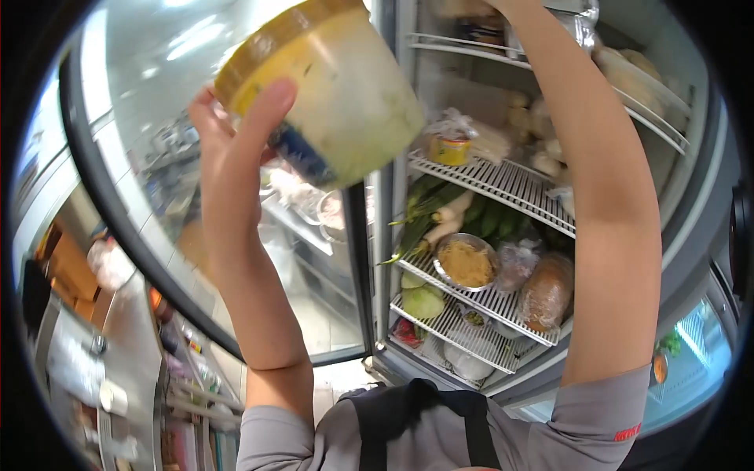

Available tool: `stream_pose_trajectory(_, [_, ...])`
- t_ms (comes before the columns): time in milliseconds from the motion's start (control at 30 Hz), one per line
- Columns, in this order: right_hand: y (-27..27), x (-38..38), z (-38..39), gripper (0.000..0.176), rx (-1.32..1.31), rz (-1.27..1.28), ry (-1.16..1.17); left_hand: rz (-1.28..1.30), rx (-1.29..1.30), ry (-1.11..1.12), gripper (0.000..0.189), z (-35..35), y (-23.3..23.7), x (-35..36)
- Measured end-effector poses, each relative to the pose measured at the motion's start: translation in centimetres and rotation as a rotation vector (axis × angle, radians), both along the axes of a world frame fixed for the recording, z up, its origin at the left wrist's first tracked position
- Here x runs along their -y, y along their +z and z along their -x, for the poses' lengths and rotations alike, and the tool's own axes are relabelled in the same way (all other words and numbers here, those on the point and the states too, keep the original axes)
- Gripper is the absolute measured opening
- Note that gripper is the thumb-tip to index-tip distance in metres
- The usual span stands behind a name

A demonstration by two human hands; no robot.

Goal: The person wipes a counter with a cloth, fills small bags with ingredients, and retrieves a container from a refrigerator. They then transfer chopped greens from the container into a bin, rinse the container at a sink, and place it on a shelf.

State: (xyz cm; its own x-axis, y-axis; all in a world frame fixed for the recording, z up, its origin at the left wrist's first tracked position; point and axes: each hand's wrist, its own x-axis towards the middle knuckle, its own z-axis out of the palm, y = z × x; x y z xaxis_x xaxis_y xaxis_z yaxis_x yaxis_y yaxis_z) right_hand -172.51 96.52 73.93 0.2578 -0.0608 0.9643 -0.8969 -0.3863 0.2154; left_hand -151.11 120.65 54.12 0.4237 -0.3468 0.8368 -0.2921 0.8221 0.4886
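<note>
My left hand (243,129) grips a large translucent plastic tub (353,86) with a yellow rim or lid, held tilted in front of the fridge. Pale greenish contents show through its wall, and a dark blue label patch sits low on its side. My right arm (601,173) reaches up past the top shelf, and the hand itself lies beyond the upper edge of the view. Close to that wrist are packed items and a foil-like silver package (580,23) on the top shelf.
The fridge's glass door (157,204) stands open at left. Wire shelves (503,188) hold a small yellow tin (449,151), a metal bowl of shredded food (466,263), a wrapped brown loaf-like item (546,290) and a pale green cabbage (422,301). Cluttered shelving (196,392) is at lower left.
</note>
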Motion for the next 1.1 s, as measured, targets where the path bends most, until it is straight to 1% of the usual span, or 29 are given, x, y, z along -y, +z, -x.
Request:
stream_pose_trajectory(67, [-0.8, 3.0, 0.0, 0.028, -0.068, -0.414, -0.100, -0.232, -0.144, -0.255, 0.076, -3.3, -3.2, -1.8])
stream_pose_trajectory(100, [-2.0, 2.6, -0.2, 0.027, -0.008, -0.414, -0.094, -0.239, -0.160, -0.192, 0.076, -4.3, -4.4, -2.6])
stream_pose_trajectory(133, [-3.6, 1.4, -0.4, 0.026, 0.052, -0.422, -0.089, -0.201, -0.225, -0.344, 0.073, -5.4, -5.4, -3.4])
stream_pose_trajectory(167, [-4.1, 0.2, -0.9, 0.027, 0.004, -0.444, -0.122, -0.162, -0.292, -0.494, 0.070, -6.6, -6.7, -4.4])
stream_pose_trajectory(200, [-4.2, -0.9, -1.4, 0.028, -0.043, -0.456, -0.154, -0.167, -0.307, -0.433, 0.070, -7.7, -7.7, -5.6])
stream_pose_trajectory(267, [-7.1, -4.4, -1.6, 0.025, -0.171, 0.091, -0.073, -0.139, -0.270, -0.166, 0.072, -9.9, -9.7, -8.2])
stream_pose_trajectory(300, [-7.7, -5.1, -1.9, 0.026, -0.086, 0.005, 0.336, -0.237, -0.286, -0.034, 0.072, -11.3, -10.7, -10.0])
stream_pose_trajectory(333, [-8.8, -6.1, -2.5, 0.028, 0.004, -0.093, 0.739, -0.320, -0.417, 0.166, 0.072, -12.5, -11.6, -10.9])
stream_pose_trajectory(400, [-14.1, -10.9, -4.6, 0.025, 0.192, -0.374, 0.996, -0.353, -0.386, 0.529, 0.070, -13.6, -13.8, -13.3])
stream_pose_trajectory(433, [-17.4, -13.0, -5.7, 0.024, 0.183, -0.605, 1.196, -0.281, -0.447, 0.438, 0.070, -14.5, -15.1, -14.5])
stream_pose_trajectory(467, [-21.4, -14.6, -7.3, 0.023, 0.165, -0.844, 1.386, -0.197, -0.548, 0.243, 0.069, -14.2, -15.9, -16.2])
stream_pose_trajectory(500, [-25.6, -16.1, -9.5, 0.021, 0.172, -1.084, 1.479, -0.179, -0.494, 0.292, 0.070, -13.9, -17.1, -17.6])
stream_pose_trajectory(533, [-28.7, -20.1, -11.5, 0.020, 0.048, -1.134, 1.603, -0.160, -0.435, 0.340, 0.070, -13.5, -18.3, -18.9])
stream_pose_trajectory(567, [-32.1, -21.3, -13.6, 0.031, -0.079, -1.192, 1.485, -0.166, -0.293, 0.406, 0.071, -12.7, -19.4, -20.5])
stream_pose_trajectory(600, [-34.7, -24.2, -15.8, 0.028, -0.090, -1.103, 1.590, -0.176, -0.152, 0.477, 0.073, -11.8, -20.4, -22.4])
stream_pose_trajectory(633, [-36.8, -27.0, -17.5, 0.035, -0.058, -1.182, 1.763, -0.170, 0.025, 0.594, 0.072, -11.1, -21.3, -24.4])
stream_pose_trajectory(667, [-38.5, -29.8, -18.8, 0.041, -0.001, -1.342, 1.848, -0.172, 0.205, 0.721, 0.071, -10.6, -22.2, -26.9])
stream_pose_trajectory(733, [-43.0, -34.3, -22.0, 0.047, -0.017, -1.733, 1.920, -0.466, 0.549, 1.008, 0.071, -8.9, -23.8, -33.7])
stream_pose_trajectory(800, [-45.7, -41.7, -24.0, 0.058, -0.206, -2.086, 1.806, -0.698, 0.659, 0.919, 0.071, -8.5, -28.6, -40.4])
stream_pose_trajectory(833, [-49.5, -44.3, -26.2, 0.075, -0.565, -1.733, 1.790, -0.732, 0.617, 0.959, 0.071, -8.0, -31.1, -43.6])
stream_pose_trajectory(867, [-50.6, -48.6, -27.1, 0.101, -0.765, -1.559, 1.831, -0.757, 0.584, 0.997, 0.071, -7.6, -33.0, -46.6])
stream_pose_trajectory(900, [-51.4, -53.1, -27.4, 0.125, -0.864, -1.419, 1.784, -0.802, 0.471, 1.027, 0.073, -6.7, -34.1, -50.0])
stream_pose_trajectory(933, [-53.5, -56.7, -28.5, 0.139, -0.930, -1.436, 1.806, -0.824, 0.451, 1.067, 0.073, -6.2, -34.6, -53.3])
stream_pose_trajectory(967, [-55.1, -60.2, -29.8, 0.140, -0.968, -1.487, 1.878, -0.984, 0.394, 1.121, 0.079, -5.7, -35.0, -56.3])
stream_pose_trajectory(1000, [-56.4, -63.6, -30.9, 0.139, -0.991, -1.366, 1.946, -1.143, 0.326, 1.164, 0.085, -5.1, -35.4, -59.2])
stream_pose_trajectory(1033, [-56.3, -66.9, -31.5, 0.138, -0.992, -1.278, 1.984, -1.145, 0.369, 1.243, 0.093, -5.2, -36.5, -62.2])
stream_pose_trajectory(1067, [-55.9, -70.3, -32.0, 0.137, -0.988, -1.192, 2.019, -1.164, 0.343, 1.268, 0.093, -4.9, -36.3, -64.8])
stream_pose_trajectory(1100, [-55.2, -73.3, -32.5, 0.137, -1.014, -1.196, 2.044, -1.133, 0.393, 1.382, 0.093, -5.0, -35.9, -67.3])
